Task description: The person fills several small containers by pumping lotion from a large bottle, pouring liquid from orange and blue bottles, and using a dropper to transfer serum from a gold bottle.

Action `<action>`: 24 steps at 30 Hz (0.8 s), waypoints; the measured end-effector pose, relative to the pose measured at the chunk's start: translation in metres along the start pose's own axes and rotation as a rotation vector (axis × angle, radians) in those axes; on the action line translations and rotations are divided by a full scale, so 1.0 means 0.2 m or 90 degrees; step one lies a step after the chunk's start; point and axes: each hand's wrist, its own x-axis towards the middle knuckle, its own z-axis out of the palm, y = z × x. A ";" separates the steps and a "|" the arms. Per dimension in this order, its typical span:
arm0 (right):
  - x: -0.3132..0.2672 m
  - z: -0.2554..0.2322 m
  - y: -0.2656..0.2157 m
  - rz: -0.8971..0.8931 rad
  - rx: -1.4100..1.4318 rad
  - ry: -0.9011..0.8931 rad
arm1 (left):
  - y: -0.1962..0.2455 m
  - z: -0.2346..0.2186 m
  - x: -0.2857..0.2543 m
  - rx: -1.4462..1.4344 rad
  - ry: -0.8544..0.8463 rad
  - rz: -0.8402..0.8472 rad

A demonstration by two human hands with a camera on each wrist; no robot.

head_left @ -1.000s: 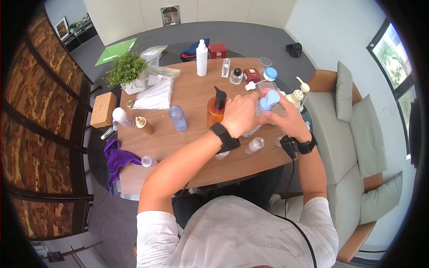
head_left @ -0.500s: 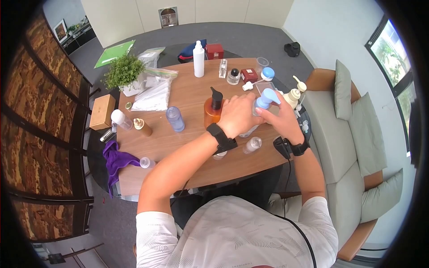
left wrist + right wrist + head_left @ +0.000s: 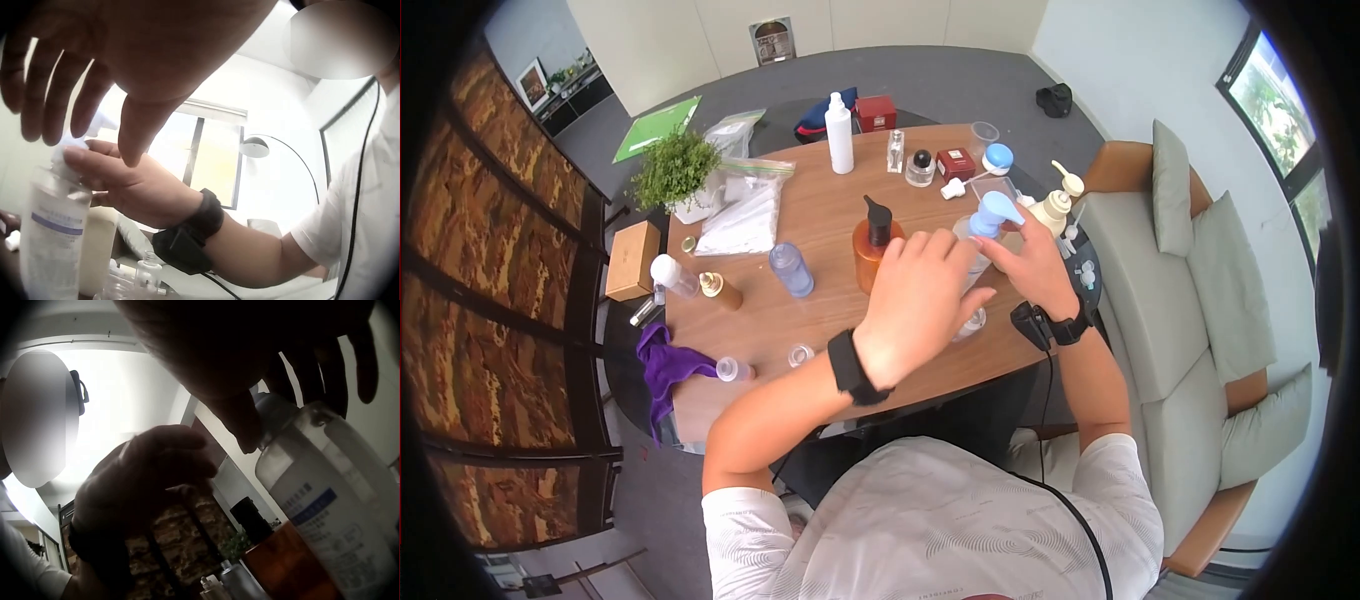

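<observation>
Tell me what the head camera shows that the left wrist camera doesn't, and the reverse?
Only the head camera: the purple cloth and potted plant.
Only the left wrist camera: the arched lamp and the stripe on the clear bottle.
Both: that bottle, the open left hand and the right hand at the pump.

No text can be read for certain. The print on the bottle (image 3: 55, 244) is too blurred, and the lettering on the shirt (image 3: 960, 530) too faint.
</observation>
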 end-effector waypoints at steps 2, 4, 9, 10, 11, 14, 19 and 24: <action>-0.01 0.00 0.00 0.004 0.016 0.001 | 0.08 -0.05 -0.05 -0.091 0.017 0.084; 0.00 0.01 0.01 0.002 0.010 0.011 | 0.17 -0.13 -0.07 -0.189 0.069 0.224; -0.01 0.01 0.03 0.003 0.017 0.009 | 0.39 -0.31 -0.18 -0.327 0.164 0.402; -0.01 0.02 0.03 0.003 0.016 0.009 | 0.42 -0.33 -0.18 -0.343 0.198 0.424; -0.01 0.02 0.03 0.002 0.015 0.010 | 0.44 -0.31 -0.17 -0.346 0.264 0.448; -0.02 0.01 0.04 0.009 0.012 0.014 | 0.45 -0.18 -0.17 -0.351 0.392 0.481; -0.02 0.02 0.01 0.014 0.015 -0.001 | 0.53 -0.17 -0.19 -0.507 0.305 0.360; -0.02 0.01 0.02 0.003 -0.006 -0.004 | 0.53 -0.33 -0.21 -0.569 0.099 0.328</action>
